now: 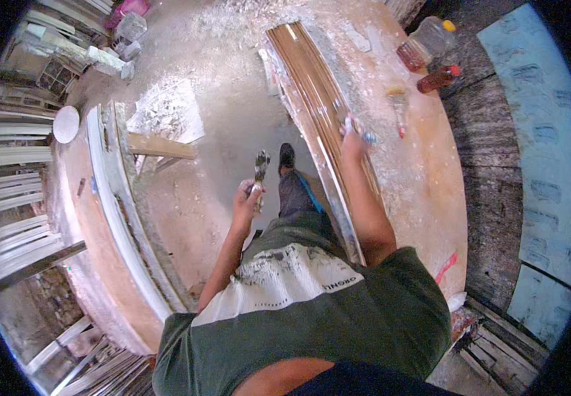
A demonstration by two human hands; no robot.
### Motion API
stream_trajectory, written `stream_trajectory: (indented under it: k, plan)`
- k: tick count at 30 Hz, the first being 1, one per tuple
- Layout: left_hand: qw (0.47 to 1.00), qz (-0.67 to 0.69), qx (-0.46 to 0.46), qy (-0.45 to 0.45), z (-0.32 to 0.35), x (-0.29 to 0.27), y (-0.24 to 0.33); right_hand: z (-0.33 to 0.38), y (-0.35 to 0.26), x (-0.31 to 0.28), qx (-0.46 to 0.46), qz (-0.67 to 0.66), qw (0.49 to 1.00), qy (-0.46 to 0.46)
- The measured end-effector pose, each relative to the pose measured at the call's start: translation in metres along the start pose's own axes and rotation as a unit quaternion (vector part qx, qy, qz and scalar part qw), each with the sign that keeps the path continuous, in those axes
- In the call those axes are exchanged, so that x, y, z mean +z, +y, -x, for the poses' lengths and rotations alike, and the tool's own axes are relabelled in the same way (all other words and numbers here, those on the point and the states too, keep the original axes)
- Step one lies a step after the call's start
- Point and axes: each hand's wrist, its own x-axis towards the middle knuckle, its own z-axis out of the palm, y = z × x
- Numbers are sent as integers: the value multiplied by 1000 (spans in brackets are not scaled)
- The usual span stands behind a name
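Note:
My left hand (249,193) is closed around the handle of a smeared flat-headed hand tool (261,162), held up over the floor. Whether it is a scraper or a brush I cannot tell. On my right lies a long brown grooved moulding (308,66), glossy along part of its length, with a whitish near edge. My right hand (351,131) rests at the moulding with its fingers curled. Something small and bluish shows beside those fingers, too blurred to name. My right forearm crosses the moulding's nearer end and hides part of it.
The right-hand worktable (424,198) bears a red-handled brush (397,109), a red-capped bottle (438,79) and a yellow-capped jug (436,36). Long pale mouldings (110,198) lie on the left bench, near a wooden support (160,145). White strips (11,156) are stacked far left.

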Motion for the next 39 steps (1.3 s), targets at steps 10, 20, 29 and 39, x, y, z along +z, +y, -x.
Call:
stream_trajectory:
  k: [10, 20, 29, 39]
  plan:
    - [999, -14, 25, 28, -115, 0, 150, -172, -5, 275, 132, 64, 987, -58]
    - [986, -71, -14, -151, -191, 26, 184, -182, -68, 176, 263, -435, 861, 24]
    - [935, -185, -29, -301, -231, 75, 217, -111, 9, -102, 224, -315, 833, 396]
    - [875, -186, -76, -441, -233, 174, 183, -91, 7, -111, 306, -376, 824, 294]
